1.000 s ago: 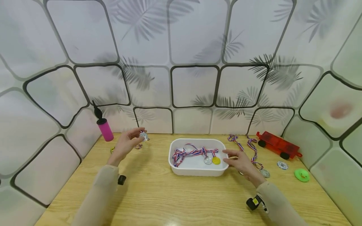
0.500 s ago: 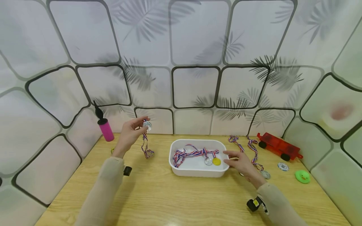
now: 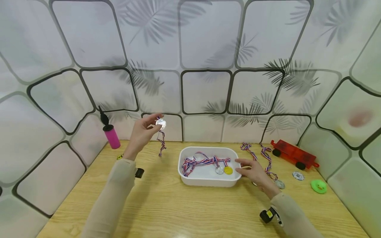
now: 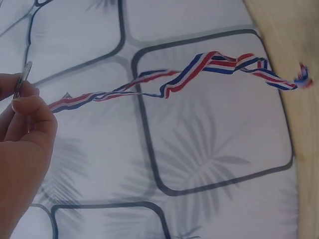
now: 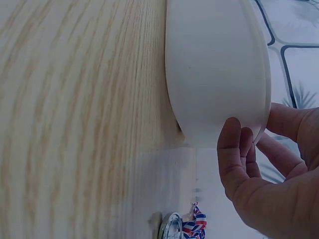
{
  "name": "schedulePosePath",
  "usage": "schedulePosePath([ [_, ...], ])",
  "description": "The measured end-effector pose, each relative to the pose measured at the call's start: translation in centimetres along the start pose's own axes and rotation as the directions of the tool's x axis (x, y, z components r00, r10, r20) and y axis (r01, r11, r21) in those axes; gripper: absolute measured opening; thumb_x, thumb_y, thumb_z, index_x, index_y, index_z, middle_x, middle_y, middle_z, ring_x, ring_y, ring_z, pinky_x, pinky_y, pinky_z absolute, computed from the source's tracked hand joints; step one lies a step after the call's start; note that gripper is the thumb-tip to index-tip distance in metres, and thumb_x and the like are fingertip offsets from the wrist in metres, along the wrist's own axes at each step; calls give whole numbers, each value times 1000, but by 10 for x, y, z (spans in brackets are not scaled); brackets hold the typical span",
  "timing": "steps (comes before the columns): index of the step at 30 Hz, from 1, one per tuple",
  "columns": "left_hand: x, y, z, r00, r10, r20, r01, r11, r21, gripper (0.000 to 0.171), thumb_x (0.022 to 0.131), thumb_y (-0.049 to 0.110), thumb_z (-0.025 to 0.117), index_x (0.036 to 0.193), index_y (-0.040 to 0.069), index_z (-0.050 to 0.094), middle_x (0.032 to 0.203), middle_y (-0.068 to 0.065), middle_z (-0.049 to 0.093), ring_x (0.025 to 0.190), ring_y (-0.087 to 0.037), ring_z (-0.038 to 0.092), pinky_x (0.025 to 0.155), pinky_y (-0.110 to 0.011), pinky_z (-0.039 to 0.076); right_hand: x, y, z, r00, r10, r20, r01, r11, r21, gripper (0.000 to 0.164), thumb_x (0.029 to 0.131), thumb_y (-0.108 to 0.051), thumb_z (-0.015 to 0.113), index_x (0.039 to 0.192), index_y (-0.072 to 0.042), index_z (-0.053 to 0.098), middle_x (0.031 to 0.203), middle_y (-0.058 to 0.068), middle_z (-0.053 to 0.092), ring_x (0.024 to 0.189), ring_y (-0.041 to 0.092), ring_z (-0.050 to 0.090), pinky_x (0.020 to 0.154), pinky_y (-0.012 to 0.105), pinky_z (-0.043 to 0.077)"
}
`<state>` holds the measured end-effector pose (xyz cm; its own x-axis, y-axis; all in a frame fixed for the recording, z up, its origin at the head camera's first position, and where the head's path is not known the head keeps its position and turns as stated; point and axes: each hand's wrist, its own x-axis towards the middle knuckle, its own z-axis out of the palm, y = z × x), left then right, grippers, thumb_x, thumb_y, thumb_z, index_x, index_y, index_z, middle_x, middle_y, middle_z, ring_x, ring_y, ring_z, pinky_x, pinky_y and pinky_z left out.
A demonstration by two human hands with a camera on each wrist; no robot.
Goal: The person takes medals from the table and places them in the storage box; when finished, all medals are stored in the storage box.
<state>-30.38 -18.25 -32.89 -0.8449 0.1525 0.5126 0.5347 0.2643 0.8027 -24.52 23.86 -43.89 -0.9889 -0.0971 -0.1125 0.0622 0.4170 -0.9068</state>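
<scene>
My left hand pinches a silver medal between thumb and fingers, raised above the table at centre left. From it dangles a twisted red, white and blue ribbon, its far end near the table. A white plastic bin stands on the wooden table; inside lie a silver medal, a gold medal and tangled striped ribbon. At the bin's right end, my right hand grips the rim, with fingertips on the outer wall in the right wrist view.
Right of the bin lie another silver medal and striped ribbons. Farther right are a red toy wagon, a poker chip and a green duck-faced disc. A pink pump stands back left, by the patterned backdrop.
My left hand has lifted the silver medal and moved it right, so its ribbon now hangs longer below it. The right hand has stayed at the bin.
</scene>
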Motion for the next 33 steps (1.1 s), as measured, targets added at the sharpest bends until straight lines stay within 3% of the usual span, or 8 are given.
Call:
schedulePosePath([
  [9, 8, 23, 13, 997, 82, -2, -82, 995, -59, 42, 89, 1, 68, 131, 7, 62, 119, -1, 70, 91, -6, 62, 70, -15, 53, 2, 2, -1, 1000, -4, 4, 4, 1000, 6, 50, 93, -10, 67, 139, 2, 52, 126, 25, 47, 98, 21, 61, 79, 28, 59],
  [14, 10, 29, 19, 995, 102, 22, -100, 993, -61, 41, 89, 0, 68, 130, 5, 63, 122, -11, 68, 89, -6, 62, 68, -15, 52, 3, 2, -1, 1000, -6, 9, 6, 1000, 10, 50, 93, -9, 66, 139, 2, 51, 125, 25, 48, 96, 20, 60, 78, 27, 59],
  [19, 15, 37, 27, 994, 106, 21, -105, 993, -62, 42, 89, 2, 69, 130, 5, 62, 122, -11, 68, 89, -6, 62, 67, -15, 50, 1, 1, -1, 1000, -11, 11, 11, 1000, 15, 51, 93, -9, 67, 139, 3, 51, 126, 27, 47, 96, 20, 61, 77, 27, 59],
  [26, 22, 53, 35, 981, 192, 9, -189, 974, -122, 43, 88, -4, 66, 131, 1, 61, 126, -18, 65, 89, -7, 62, 67, -15, 50, 2, 2, -1, 1000, -3, 9, 3, 1000, 11, 51, 93, -10, 67, 140, 2, 51, 127, 26, 46, 97, 21, 61, 77, 26, 58],
  [33, 19, 64, 41, 970, 239, 39, -227, 955, -189, 41, 88, -6, 66, 129, -3, 61, 120, -5, 70, 83, -8, 58, 60, -16, 45, 2, 4, -1, 1000, -15, 12, 15, 1000, 17, 51, 93, -9, 66, 140, 4, 50, 127, 27, 47, 97, 20, 61, 76, 28, 59],
])
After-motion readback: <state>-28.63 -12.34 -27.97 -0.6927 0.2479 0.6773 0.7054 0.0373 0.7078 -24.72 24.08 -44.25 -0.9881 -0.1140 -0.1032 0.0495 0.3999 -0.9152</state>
